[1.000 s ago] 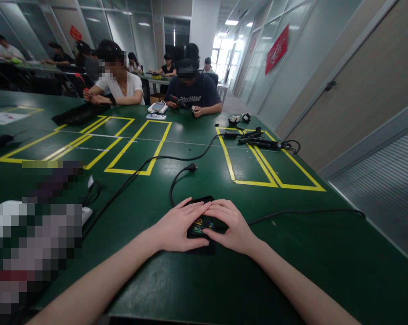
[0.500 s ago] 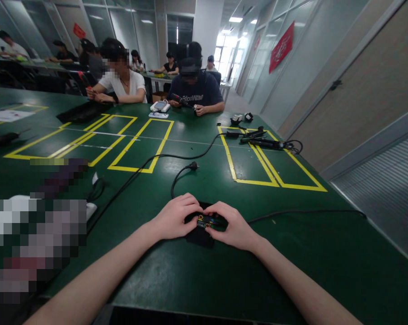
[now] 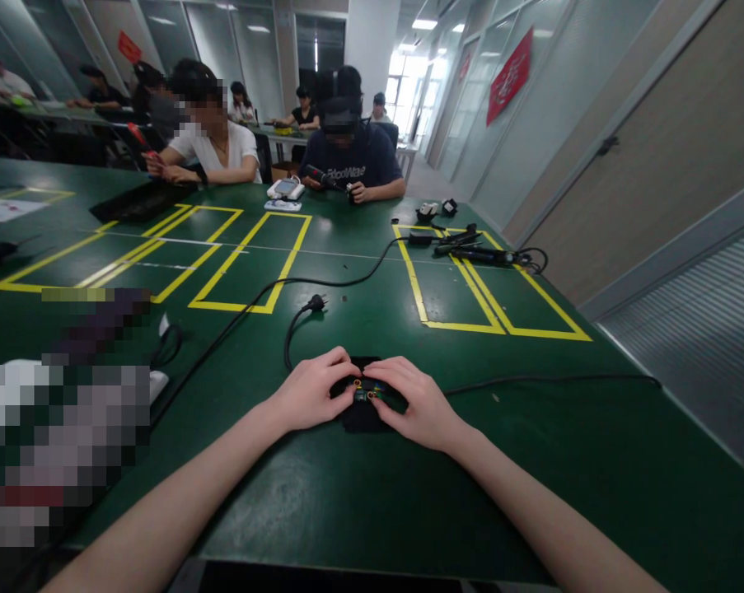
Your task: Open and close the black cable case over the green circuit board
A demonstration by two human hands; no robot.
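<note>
A small circuit board [image 3: 362, 395] with copper-coloured ring coils lies between my hands, over a flat black piece [image 3: 365, 422] on the green table. My left hand [image 3: 317, 389] grips the board's left end between thumb and fingers. From the right, my right hand [image 3: 419, 403] curls around it, thumb at the near edge and fingertips at the far edge. Behind my left hand, a short black cord runs out to a plug [image 3: 315, 304]. A black cable [image 3: 550, 379] leads off to the right from beneath my right hand. My fingers hide much of the board.
Yellow tape outlines [image 3: 271, 309] mark the green table [image 3: 359, 511]. Black tools [image 3: 476, 251] and their cables lie at the far right. A black tray [image 3: 133, 202] stands at the far left. Two people [image 3: 353, 156] work across the table. Blurred-out items [image 3: 81, 445] sit at my left.
The view has shifted slightly. The plug and its cord have swung left, and my hands have moved slightly left and away from me with the board, which both still hold.
</note>
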